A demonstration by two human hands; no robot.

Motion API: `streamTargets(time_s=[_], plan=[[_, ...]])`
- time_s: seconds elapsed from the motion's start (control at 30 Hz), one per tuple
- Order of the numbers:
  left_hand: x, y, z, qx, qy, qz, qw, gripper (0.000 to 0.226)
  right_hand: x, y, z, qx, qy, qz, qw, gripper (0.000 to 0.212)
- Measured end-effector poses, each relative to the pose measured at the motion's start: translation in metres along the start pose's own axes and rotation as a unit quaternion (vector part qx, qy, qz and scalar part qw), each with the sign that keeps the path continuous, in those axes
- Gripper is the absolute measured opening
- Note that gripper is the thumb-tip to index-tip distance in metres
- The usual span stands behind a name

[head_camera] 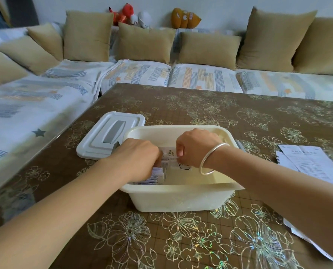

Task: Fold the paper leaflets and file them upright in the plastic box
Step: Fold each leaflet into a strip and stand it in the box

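Observation:
A cream plastic box (181, 199) stands on the brown flowered table. Both my hands reach down into it. My left hand (137, 157) is at the left end, its fingers curled around folded leaflets (156, 176) that stand in a row there. My right hand (195, 147), with a silver bangle on its wrist, pinches the top edge of a folded leaflet (171, 155) between the two hands. The right half of the box interior is bare. My fingertips are hidden inside the box.
The box's white lid (107, 133) lies flat just left of and behind the box. Unfolded leaflets (307, 162) lie on the table's right edge, more paper (316, 247) under my right forearm. A sofa with tan cushions surrounds the table.

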State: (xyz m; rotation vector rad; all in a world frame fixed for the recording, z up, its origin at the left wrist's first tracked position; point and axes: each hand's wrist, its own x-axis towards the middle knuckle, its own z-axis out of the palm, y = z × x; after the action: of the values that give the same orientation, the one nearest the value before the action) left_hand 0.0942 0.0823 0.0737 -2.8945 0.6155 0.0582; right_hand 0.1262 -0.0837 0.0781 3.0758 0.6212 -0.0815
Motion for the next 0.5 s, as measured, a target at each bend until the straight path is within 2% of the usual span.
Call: streamTargets(time_s=[0.17, 0.33, 0.5], plan=[[-0.001, 0.000, 0.001, -0.019, 0.011, -0.004, 1.000, 0.037, 0.004, -0.004, -0.002, 0.048, -0.023, -0.002, 0.999, 0.005], [-0.003, 0.000, -0.001, -0.031, 0.012, -0.004, 0.999, 0.038, 0.023, -0.018, 0.013, 0.024, 0.011, -0.007, 1.000, 0.013], [-0.003, -0.003, 0.000, -0.050, 0.010, -0.009, 0.999, 0.029, 0.032, -0.032, 0.015, 0.017, -0.009, -0.021, 1.000, 0.009]])
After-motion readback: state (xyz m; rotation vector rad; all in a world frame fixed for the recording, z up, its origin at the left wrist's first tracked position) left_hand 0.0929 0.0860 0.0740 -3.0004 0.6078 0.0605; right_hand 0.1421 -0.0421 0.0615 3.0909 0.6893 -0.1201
